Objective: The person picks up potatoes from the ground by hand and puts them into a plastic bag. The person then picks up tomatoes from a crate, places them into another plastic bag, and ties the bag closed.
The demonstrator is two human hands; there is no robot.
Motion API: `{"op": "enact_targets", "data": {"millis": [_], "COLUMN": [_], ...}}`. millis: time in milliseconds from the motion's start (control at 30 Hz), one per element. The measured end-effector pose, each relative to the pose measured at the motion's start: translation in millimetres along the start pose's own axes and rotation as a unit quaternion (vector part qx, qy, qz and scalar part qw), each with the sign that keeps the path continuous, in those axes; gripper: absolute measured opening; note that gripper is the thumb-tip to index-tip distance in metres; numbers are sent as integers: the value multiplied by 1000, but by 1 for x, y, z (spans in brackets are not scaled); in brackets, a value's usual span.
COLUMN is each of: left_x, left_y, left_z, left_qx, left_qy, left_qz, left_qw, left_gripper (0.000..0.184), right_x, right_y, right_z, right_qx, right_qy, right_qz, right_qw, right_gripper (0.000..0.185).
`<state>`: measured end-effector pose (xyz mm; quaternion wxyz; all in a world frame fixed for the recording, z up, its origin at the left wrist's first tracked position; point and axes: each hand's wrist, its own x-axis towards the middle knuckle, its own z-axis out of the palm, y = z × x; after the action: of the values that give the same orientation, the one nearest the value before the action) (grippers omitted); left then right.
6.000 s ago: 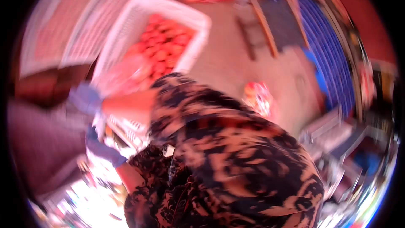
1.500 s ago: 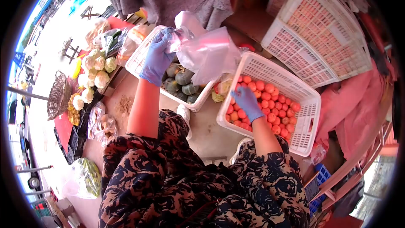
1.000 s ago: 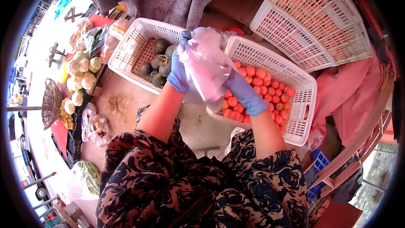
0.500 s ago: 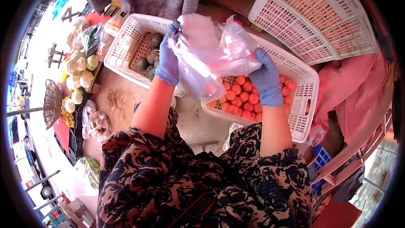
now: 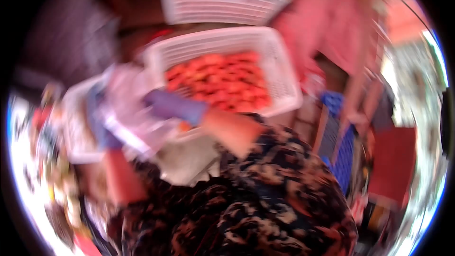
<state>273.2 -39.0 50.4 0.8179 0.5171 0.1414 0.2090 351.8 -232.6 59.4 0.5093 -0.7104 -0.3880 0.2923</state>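
Note:
The view is smeared by motion. A thin white plastic bag [image 5: 130, 92] hangs crumpled between my two blue-gloved hands. My left hand [image 5: 98, 118] is closed on the bag's left side, in front of a white crate [image 5: 78, 149] whose contents are too blurred to make out. From the right, my right hand [image 5: 177, 106] reaches across to grip the bag's other side; its fingertips are indistinct. Behind it stands a white plastic crate [image 5: 284, 66] holding many red tomatoes [image 5: 227, 83].
Another white slatted crate [image 5: 227, 4] is behind the tomatoes. Pink cloth [image 5: 317, 23] hangs at the back right. A blue plastic crate [image 5: 346, 156] and a dark red panel [image 5: 395, 166] are on the right. Blurred produce [image 5: 66, 180] lies on the left.
The view has swung right, so the tomato crate now sits centrally and the blue crate shows more. Both hands, with the bag, have shifted to the left side, and my right hand is closer to my left.

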Motion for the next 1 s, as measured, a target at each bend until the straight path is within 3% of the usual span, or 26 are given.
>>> {"op": "enact_targets", "data": {"millis": [33, 100, 133, 200, 233, 300, 333, 367, 400, 433, 467, 500, 533, 567, 600, 667, 700, 733, 767, 800, 867, 933, 967, 1000], "left_x": [5, 18, 24, 22, 24, 27, 35, 33, 23, 30, 37, 33, 16, 16, 35, 36, 47, 52, 56, 54, 57, 60, 62, 64], "left_y": [-6, -11, -15, -1, 3, 12, 9, 7, 7, -4, -11, 3, 15, -2, -12, -11, -22, -15, -10, -13, -19, -22, -25, -28], "left_z": [-8, -25, -24, -43, -43, -48, -59, -48, -42, -69, -78, -75, -37, -48, -38, -51, -116, -136, -148, -138, -121, -112, -108, -104], "left_qx": [41, 129, 166, 260, 382, 603, 454, 455, 458, 423, 453, 614, 710, 706, 739, 781, 670, 703, 712, 714, 717, 719, 718, 717], "left_qy": [4, 45, 70, 124, 121, 161, 205, 150, 102, 14, -62, -123, -93, -87, -149, -79, -34, -96, -111, -97, -78, -74, -75, -78], "left_qz": [13, 62, 91, 164, 215, 315, 209, 254, 298, 247, 225, 211, 111, 159, 139, 119, 136, 226, 253, 234, 211, 196, 192, 189], "left_qw": [999, 989, 979, 943, 891, 715, 842, 840, 831, 872, 860, 751, 690, 684, 642, 608, 729, 668, 646, 653, 660, 662, 665, 667], "left_gripper": [34, 34, 34, 34, 33, 32, 29, 28, 28, 32, 35, 40, 42, 45, 39, 29, 24, 22, 24, 27, 36, 47, 52, 58], "right_x": [-4, -6, -15, -16, -11, -14, -3, -1, -6, -14, -30, -17, 36, 15, -8, 0, 0, -12, -20, -36, -15, 17, 9, 4], "right_y": [8, 27, 23, 28, 39, 21, 37, 43, 31, 15, -12, 8, 78, 51, 22, 87, 68, 46, 51, 45, 107, 141, 124, 109], "right_z": [-10, -33, -56, -72, -81, -91, -93, -102, -102, -103, -103, -97, -92, -103, -117, -139, -135, -143, -158, -169, -189, -189, -186, -170], "right_qx": [-66, -52, -16, 214, 299, 495, 618, 679, 696, 712, 671, 677, 728, 711, 685, 731, 705, 642, 632, 643, 561, 487, 450, 242], "right_qy": [38, 157, 141, 208, 240, 254, 221, 75, 74, 73, 224, 223, 136, 222, 294, -15, 160, 351, 383, 434, 518, 560, 578, 672], "right_qz": [-43, -185, -14, -35, -64, -127, -140, -242, -223, -203, -66, -77, -258, -165, -60, -250, -162, -72, -69, -65, -130, -136, -137, -25], "right_qw": [996, 969, 990, 954, 921, 821, 742, 689, 679, 668, 704, 698, 621, 647, 664, 635, 672, 678, 670, 627, 632, 657, 667, 699], "right_gripper": [21, 21, 19, 18, 17, 13, 12, 12, 12, 13, 15, 15, 17, 18, 21, 23, 23, 23, 22, 23, 22, 21, 21, 20]}}
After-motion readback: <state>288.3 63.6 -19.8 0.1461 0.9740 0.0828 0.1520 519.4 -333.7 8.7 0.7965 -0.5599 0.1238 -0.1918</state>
